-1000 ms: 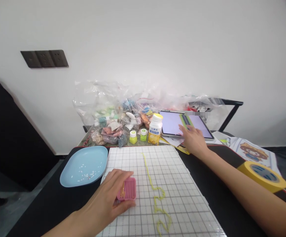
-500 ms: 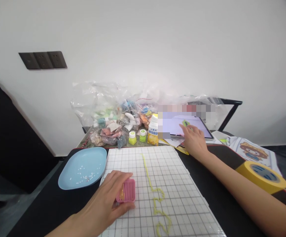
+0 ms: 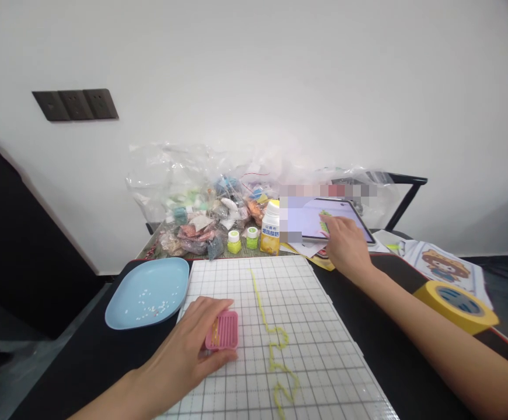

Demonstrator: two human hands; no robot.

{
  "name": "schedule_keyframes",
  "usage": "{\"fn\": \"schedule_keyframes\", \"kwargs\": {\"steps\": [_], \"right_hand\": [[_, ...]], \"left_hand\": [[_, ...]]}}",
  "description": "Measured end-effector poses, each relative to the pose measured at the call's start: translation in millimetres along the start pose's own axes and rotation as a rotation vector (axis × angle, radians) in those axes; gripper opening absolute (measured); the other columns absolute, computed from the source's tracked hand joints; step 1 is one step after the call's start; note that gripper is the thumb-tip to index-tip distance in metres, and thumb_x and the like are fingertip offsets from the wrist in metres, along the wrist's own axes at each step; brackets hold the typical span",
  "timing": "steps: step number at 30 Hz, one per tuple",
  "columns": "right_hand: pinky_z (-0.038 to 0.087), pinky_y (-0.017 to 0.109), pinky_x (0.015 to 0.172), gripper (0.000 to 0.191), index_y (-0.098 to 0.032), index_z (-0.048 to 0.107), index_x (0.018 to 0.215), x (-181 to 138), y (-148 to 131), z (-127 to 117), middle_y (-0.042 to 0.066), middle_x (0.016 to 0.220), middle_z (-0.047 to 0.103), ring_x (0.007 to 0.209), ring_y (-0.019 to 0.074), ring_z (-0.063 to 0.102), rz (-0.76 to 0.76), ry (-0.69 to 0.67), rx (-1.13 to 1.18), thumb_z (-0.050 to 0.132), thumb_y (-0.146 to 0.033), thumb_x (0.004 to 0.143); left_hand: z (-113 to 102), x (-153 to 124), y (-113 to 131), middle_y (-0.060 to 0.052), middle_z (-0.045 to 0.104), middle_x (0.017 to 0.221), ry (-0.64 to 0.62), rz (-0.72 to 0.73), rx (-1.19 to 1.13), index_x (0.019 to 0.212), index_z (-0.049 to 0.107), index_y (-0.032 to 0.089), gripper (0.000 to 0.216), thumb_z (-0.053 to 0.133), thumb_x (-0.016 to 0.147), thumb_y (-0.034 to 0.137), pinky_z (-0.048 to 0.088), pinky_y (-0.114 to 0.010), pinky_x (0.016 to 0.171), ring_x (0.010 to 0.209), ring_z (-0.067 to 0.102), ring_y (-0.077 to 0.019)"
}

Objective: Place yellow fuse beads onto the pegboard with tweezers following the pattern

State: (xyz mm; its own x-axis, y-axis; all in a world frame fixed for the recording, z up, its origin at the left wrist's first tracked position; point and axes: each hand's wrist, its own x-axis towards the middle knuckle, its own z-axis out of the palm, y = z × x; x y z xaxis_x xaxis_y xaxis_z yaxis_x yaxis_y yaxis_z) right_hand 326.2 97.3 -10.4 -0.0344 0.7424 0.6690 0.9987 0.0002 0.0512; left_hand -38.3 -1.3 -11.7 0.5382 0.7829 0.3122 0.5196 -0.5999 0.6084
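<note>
In the lower centre of the frame, the left hand [image 3: 186, 338] is curved around a small pink ridged box [image 3: 228, 331], its thumb along the near edge and its fingers at the far and left edges, so the grip is just as wide as the box. A few yellow slivers lie in the grooves at the box's left side. The box is over the left part of a white gridded board [image 3: 328, 356], which fills the bottom middle of the frame. To the right of the box, a yellow-green strand [image 3: 260, 303] runs down the board, straight at first and then in loose bends toward the bottom edge. Right of centre, the right hand [image 3: 347, 245] reaches over a tablet [image 3: 352, 214], index finger extended toward a green pattern [image 3: 323, 224] on the screen and the other fingers bent; whether the fingertip touches the glass, or the hand holds something thin, I cannot tell, and part of the screen is pixelated. At left, a light blue plate [image 3: 125, 297] carries scattered white bits [image 3: 160, 307]. Behind the board, at mid-frame, a white-and-yellow bottle [image 3: 270, 228] stands upright beside two small green jars [image 3: 234, 242], with clear bags of coloured material [image 3: 197, 233] to their left. A yellow tape roll [image 3: 444, 309] lies at lower right, near a sheet with a cartoon figure [image 3: 446, 267].
</note>
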Motion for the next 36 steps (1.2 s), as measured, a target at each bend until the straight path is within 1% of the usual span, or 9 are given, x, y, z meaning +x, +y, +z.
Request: {"fn": "schedule_keyframes", "kwargs": {"steps": [5, 9, 11, 13, 15, 22, 28, 32, 36], "right_hand": [[0.04, 0.028, 0.057, 0.031, -0.019, 0.053, 0.117, -22.6, -33.4, -50.9, 0.009, 0.099, 0.07, 0.083, 0.0211, 0.066, -0.019, 0.116, 0.309, 0.033, -0.022, 0.093], [0.032, 0.025, 0.048, 0.023, -0.024, 0.054, 0.094, -35.0, -68.6, -82.3, -0.002, 0.061, 0.065, 0.053, 0.0187, 0.061, -0.031, -0.143, 0.466, 0.047, -0.045, 0.09], [0.032, 0.023, 0.047, 0.028, -0.024, 0.05, 0.094, -36.4, -84.2, -92.3, -0.004, 0.062, 0.064, 0.051, 0.017, 0.06, -0.068, -0.291, 0.563, 0.052, -0.051, 0.087], [0.031, 0.023, 0.047, 0.024, -0.023, 0.049, 0.091, -36.5, -97.4, -97.3, -0.004, 0.062, 0.063, 0.05, 0.0147, 0.058, -0.129, -0.381, 0.646, 0.037, -0.043, 0.096], [0.031, 0.023, 0.048, 0.028, -0.022, 0.05, 0.087, -36.5, -107.8, -95.8, -0.003, 0.064, 0.063, 0.05, 0.0136, 0.057, -0.197, -0.334, 0.678, 0.03, -0.036, 0.1], [0.043, 0.026, 0.062, 0.021, -0.016, 0.058, 0.1, -32.0, -125.6, -65.0, 0.005, 0.081, 0.066, 0.072, 0.0152, 0.059, -0.535, -0.088, 0.81, 0.038, -0.023, 0.099], [0.034, 0.023, 0.052, 0.024, -0.021, 0.061, 0.107, -28.9, -130.5, -51.9, 0.001, 0.081, 0.064, 0.065, 0.0125, 0.058, -0.567, -0.162, 0.775, 0.038, -0.025, 0.099], [0.031, 0.023, 0.049, 0.025, -0.021, 0.06, 0.109, -32.2, -132.6, -43.6, 0.003, 0.087, 0.064, 0.067, 0.0126, 0.059, -0.555, -0.196, 0.788, 0.038, -0.024, 0.099], [0.029, 0.023, 0.048, 0.026, -0.021, 0.059, 0.111, -35.4, -133.8, -37.3, 0.004, 0.091, 0.062, 0.065, 0.0121, 0.057, -0.542, -0.176, 0.802, 0.037, -0.024, 0.099]], "left_hand": [[-5.4, 0.7, 8.0, -0.004, 0.058, 0.122, 0.063, -0.037, 0.041, 0.133, 0.045, 0.036, 0.051, 0.066, 0.087, 0.041, 0.047, -0.05, 0.098, 0.114, 0.054, -0.0294], [-8.2, 10.0, 24.0, -0.003, 0.059, 0.116, 0.043, -0.09, -0.028, 0.131, 0.045, 0.034, 0.055, 0.07, 0.082, 0.037, 0.057, -0.037, 0.083, 0.104, 0.06, -0.0258], [-7.1, 17.3, 30.2, -0.003, 0.06, 0.11, 0.041, -0.079, -0.071, 0.124, 0.05, 0.031, 0.051, 0.072, 0.078, 0.034, 0.058, -0.035, 0.079, 0.099, 0.061, -0.0243], [-5.0, 23.5, 32.3, -0.002, 0.06, 0.109, 0.025, -0.057, -0.084, 0.112, 0.056, 0.028, 0.039, 0.072, 0.077, 0.03, 0.055, -0.036, 0.084, 0.098, 0.061, -0.023], [-3.2, 27.1, 30.3, -0.001, 0.059, 0.106, 0.023, -0.038, -0.082, 0.107, 0.059, 0.027, 0.033, 0.072, 0.076, 0.025, 0.054, -0.035, 0.084, 0.097, 0.061, -0.0217], [-1.0, 30.4, 13.2, -0.002, 0.062, 0.108, 0.073, -0.049, -0.044, 0.108, 0.056, 0.025, 0.035, 0.068, 0.075, 0.023, 0.052, -0.035, 0.084, 0.098, 0.061, -0.0236], [8.4, 39.6, -0.3, -0.001, 0.064, 0.1, 0.092, -0.136, -0.076, 0.105, 0.056, 0.026, 0.039, 0.071, 0.069, 0.024, 0.052, -0.036, 0.078, 0.09, 0.063, -0.0235], [15.9, 41.9, -8.6, -0.001, 0.064, 0.103, 0.108, -0.21, -0.194, 0.12, 0.046, 0.03, 0.062, 0.072, 0.064, 0.022, 0.054, -0.035, 0.073, 0.084, 0.066, -0.0225], [19.2, 40.7, -11.8, 0.001, 0.063, 0.104, 0.113, -0.24, -0.219, 0.123, 0.043, 0.033, 0.068, 0.071, 0.063, 0.02, 0.054, -0.032, 0.071, 0.081, 0.067, -0.0205]]}}
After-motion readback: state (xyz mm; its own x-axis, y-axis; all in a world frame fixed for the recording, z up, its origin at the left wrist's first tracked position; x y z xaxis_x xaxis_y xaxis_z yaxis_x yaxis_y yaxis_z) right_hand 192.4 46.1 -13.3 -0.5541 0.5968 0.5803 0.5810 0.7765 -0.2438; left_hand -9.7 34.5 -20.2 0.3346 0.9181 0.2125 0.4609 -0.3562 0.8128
